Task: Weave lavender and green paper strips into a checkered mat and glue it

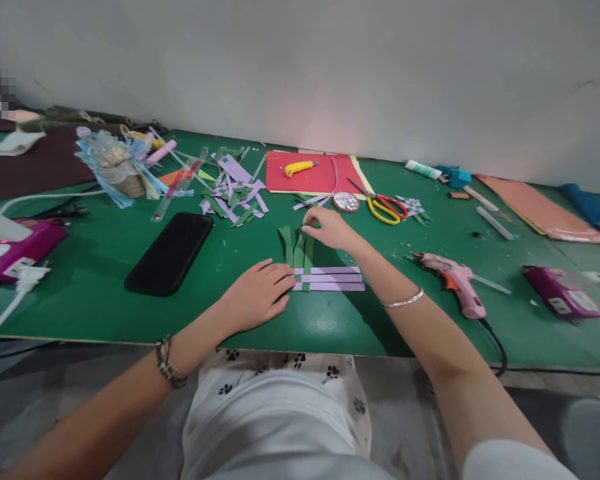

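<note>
Several lilac paper strips (337, 279) lie side by side on the green table, crossed near their left ends by green paper strips (299, 252) that point away from me. My left hand (260, 291) lies flat, fingers stretched out, its fingertips on the left ends of the lilac strips. Above the weave, my right hand (330, 229) is closed in a pinch at the upper end of a green strip. Part of that strip is hidden by the fingers.
A black phone (170, 253) lies left of my hands. Beyond are loose paper strips (235, 187), red paper (275, 177) with a yellow cutter (300, 168), and scissors (383, 207). Right, a pink glue gun (455, 280) trails a cord near a purple power box (563, 292).
</note>
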### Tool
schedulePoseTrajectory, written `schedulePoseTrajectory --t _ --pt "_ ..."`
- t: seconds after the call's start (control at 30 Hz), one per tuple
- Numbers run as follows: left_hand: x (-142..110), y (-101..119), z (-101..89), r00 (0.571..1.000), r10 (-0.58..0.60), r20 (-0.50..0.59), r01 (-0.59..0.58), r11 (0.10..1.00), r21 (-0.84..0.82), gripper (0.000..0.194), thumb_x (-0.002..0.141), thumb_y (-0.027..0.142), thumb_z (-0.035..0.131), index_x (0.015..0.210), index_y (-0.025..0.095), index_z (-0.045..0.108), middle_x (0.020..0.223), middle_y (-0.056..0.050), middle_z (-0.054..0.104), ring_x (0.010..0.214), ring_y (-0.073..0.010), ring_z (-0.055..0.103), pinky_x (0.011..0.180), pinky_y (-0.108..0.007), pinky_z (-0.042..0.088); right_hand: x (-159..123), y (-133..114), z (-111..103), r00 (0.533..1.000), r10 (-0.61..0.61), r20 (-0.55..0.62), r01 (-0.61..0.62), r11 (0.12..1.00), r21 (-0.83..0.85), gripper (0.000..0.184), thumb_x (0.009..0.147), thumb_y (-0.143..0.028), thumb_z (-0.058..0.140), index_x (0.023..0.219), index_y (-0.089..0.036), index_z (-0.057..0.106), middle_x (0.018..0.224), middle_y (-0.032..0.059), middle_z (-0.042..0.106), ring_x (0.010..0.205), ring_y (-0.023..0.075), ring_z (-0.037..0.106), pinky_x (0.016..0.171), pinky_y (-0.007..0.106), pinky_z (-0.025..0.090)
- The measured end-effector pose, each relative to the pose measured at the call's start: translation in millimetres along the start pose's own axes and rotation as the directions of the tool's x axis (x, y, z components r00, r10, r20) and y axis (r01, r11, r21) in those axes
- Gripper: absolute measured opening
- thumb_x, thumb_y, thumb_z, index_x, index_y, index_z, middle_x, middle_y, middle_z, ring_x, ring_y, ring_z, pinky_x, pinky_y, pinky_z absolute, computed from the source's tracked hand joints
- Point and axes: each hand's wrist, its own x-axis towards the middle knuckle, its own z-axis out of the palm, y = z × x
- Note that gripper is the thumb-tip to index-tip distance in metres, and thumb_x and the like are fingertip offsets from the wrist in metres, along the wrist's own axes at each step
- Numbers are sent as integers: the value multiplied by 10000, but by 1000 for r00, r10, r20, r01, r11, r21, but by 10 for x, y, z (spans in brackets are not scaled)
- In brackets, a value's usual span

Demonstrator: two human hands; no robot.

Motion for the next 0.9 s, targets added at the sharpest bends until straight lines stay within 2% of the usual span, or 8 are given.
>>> schedulePoseTrajectory --t 0.2,0.33,0.53,0.7,0.77,0.9 --pt "-2 -4 1 1000 -7 -11 7 1000 -11 216 835 183 405 983 151 558 1117 -87 582 1037 -201 525 943 -404 372 73 75 114 999 -41 20 42 999 -29 52 707 -149 543 755 -144 563 849 62 549 818 160 497 722 278 378" --pt "-6 -2 -2 1000 -9 -4 9 1000 -12 223 835 188 403 996 150 554 1121 -89 578 1034 -203 524 938 -400 377 86 48 121 999 -47 25 47 999 -19 51 701 -121 543 743 -145 558 833 47 542 750 134 493 704 263 371" --pt "-3 5 -14 1000 -7 10 7 1000 -11 252 836 183 392 1040 159 538 1127 -90 566 1037 -201 521 950 -404 365 72 25 131 999 31 29 -30 999 -18 80 704 -132 529 771 -156 564 749 12 571 686 131 499 680 282 319" --pt "-3 -3 -15 1000 10 28 -10 1000 -11 295 834 182 381 1088 206 529 1140 -85 549 1038 -205 521 934 -423 378 67 -1 140 997 70 43 -70 998 5 216 706 -148 520 911 -177 580 725 -16 585 663 120 507 655 267 301" --pt "-6 -7 -11 1000 14 28 -13 1000 -10 299 834 184 376 1087 202 535 1147 -93 543 1042 -212 520 929 -429 383 78 -12 137 997 50 66 -54 997 49 220 710 -148 517 914 -173 596 725 -14 586 665 114 504 644 253 314" --pt "-7 -9 -10 999 26 20 -26 1000 -16 306 835 179 365 1082 184 547 1148 -110 541 1042 -225 521 924 -445 387 124 -25 148 994 -59 88 46 990 136 171 732 -117 478 800 -144 633 720 8 565 673 106 487 655 235 355"
